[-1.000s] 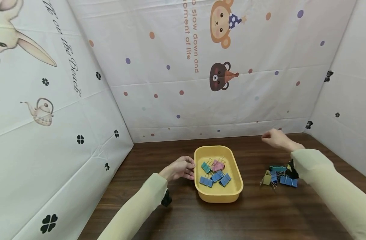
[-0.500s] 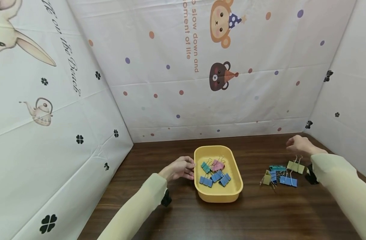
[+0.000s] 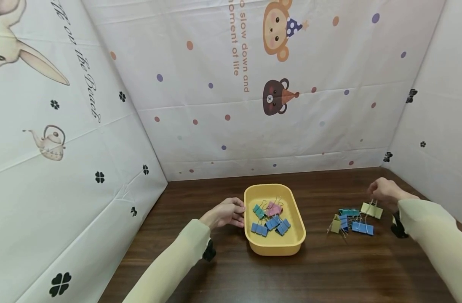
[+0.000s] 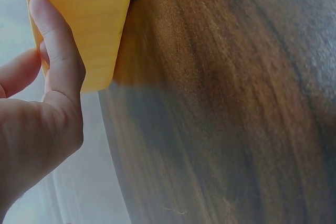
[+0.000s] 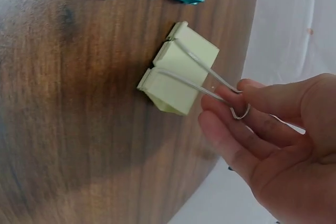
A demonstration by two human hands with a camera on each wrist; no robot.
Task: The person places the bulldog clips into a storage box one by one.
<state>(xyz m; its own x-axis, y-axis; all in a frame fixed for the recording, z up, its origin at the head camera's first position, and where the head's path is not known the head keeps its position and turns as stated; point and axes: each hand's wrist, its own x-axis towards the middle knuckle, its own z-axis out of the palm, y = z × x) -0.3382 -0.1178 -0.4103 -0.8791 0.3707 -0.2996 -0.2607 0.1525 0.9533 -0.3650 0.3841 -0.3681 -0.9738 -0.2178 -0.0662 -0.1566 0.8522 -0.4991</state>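
Note:
My right hand (image 3: 388,189) pinches a wire handle of a pale yellow binder clip (image 5: 181,69) between thumb and fingers; the clip's body is at the wooden table's surface. At the left side of a yellow plastic tray (image 3: 300,225), my left hand (image 3: 225,212) holds the rim, with one finger (image 4: 60,48) lying along the outer wall. Inside the tray lie a teal binder clip (image 3: 259,211), a pink one (image 3: 273,208) and several blue ones (image 3: 259,229).
Beside the right hand lie a blue binder clip (image 3: 362,228), a teal one (image 3: 349,212) and an olive-yellow one (image 3: 335,225), close together. The dark wooden table (image 3: 310,277) meets printed white cloth walls (image 3: 200,143) at the back and sides.
My right hand has moved right, then down to the pale yellow clip and taken hold of its handle. The left hand and the tray have stayed in place.

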